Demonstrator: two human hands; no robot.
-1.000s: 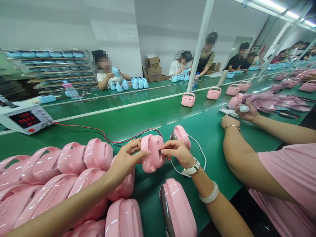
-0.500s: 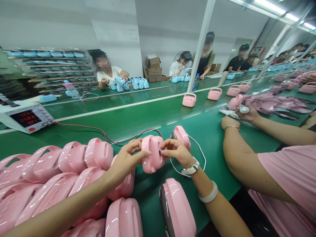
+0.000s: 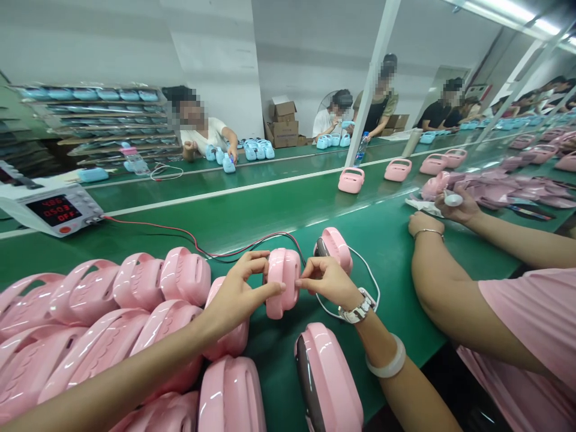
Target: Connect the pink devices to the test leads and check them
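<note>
My left hand (image 3: 243, 289) grips a glossy pink plastic device with a handle (image 3: 289, 273), thumb on the near face and fingers behind it. At the device's right edge, my right hand (image 3: 333, 284) is closed in a pinch; what lies between its fingertips is hidden. A red and black cable (image 3: 288, 235) runs behind that hand, its end out of sight. Just beyond the right hand stands another pink device (image 3: 338, 249) with a dark front, beside a white cable (image 3: 372, 277). A larger-looking pink device (image 3: 330, 378) with a dark glossy front stands nearer me.
Rows of pink devices (image 3: 101, 342) cover the bench at left. A power supply (image 3: 54, 210) with red digits stands behind them. A co-worker's arm (image 3: 438, 264) rests at right near pink pieces (image 3: 495, 189). Pink devices (image 3: 351, 180) sit along the green conveyor (image 3: 252, 210). People work opposite.
A small black spot seen earlier at my right fingertips is now hidden. The held device has turned slightly. Across the line, a co-worker has set a blue device down.
</note>
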